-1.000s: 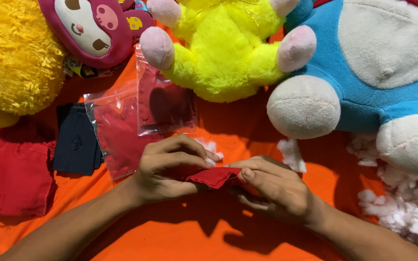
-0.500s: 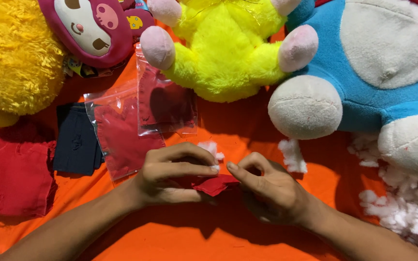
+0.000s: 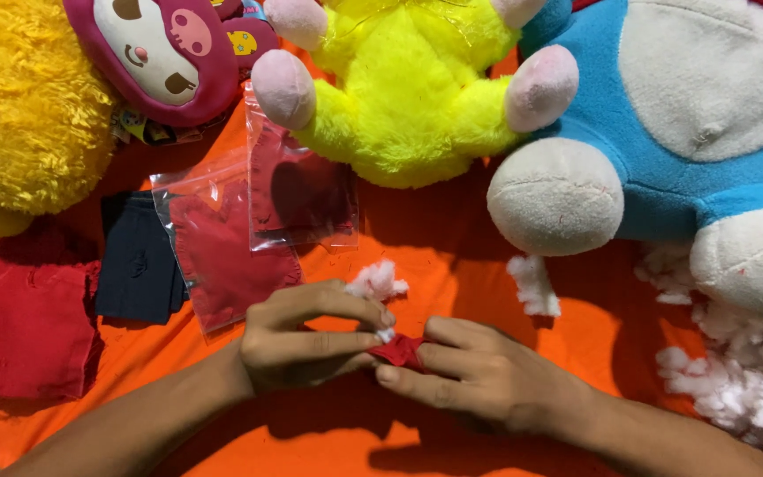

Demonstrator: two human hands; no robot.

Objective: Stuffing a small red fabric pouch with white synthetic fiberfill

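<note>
Hands: left hand (image 3: 306,344) and right hand (image 3: 479,380) meet low in the middle of the orange sheet (image 3: 434,230), fingers of both curled closed and pinching one small red fabric piece (image 3: 399,352) between them.
Fabric piece: bunched tight between the fingertips, with a bit of white stuffing (image 3: 385,335) showing at its top edge.
Stuffing supply: a loose tuft (image 3: 376,281) lies just above the left hand; a bigger pile (image 3: 735,380) sits to the right, near the blue plush toy (image 3: 664,132).
Progress: judging by the bunched cloth and the fibre poking out, filling looks under way, not closed off; I cannot tell how full it is.
Unused: red cloth in clear plastic bags (image 3: 258,221), a dark folded cloth (image 3: 134,265) and a red cloth (image 3: 24,331) lie untouched at left.
Backdrop: yellow plush (image 3: 408,97) above.
</note>
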